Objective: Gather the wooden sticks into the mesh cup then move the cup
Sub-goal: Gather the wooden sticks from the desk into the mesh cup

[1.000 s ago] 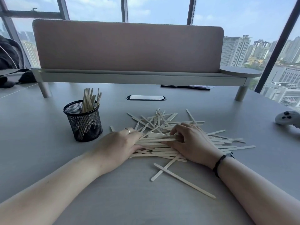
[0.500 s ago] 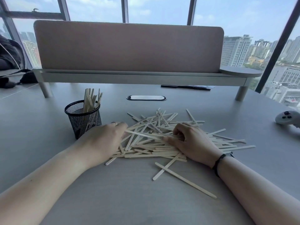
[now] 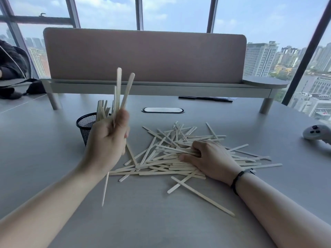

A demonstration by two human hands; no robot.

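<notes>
My left hand (image 3: 105, 145) was raised off the counter (image 3: 44, 144), fingers curled round a small bundle of wooden sticks (image 3: 119, 90); their tips fanned upward and one stick hung down below the wrist. It sat in front of the black mesh cup (image 3: 85, 126), hiding part of it. The cup stood upright at the left of the counter and already held several sticks on end (image 3: 101, 110). My right hand (image 3: 207, 156) lay on the loose pile of sticks (image 3: 168, 151) spread mid-counter, fingers bent onto them; I couldn't tell whether it gripped any. A black band was on that wrist. A grey game controller (image 3: 316, 133) lay at the far right edge.
</notes>
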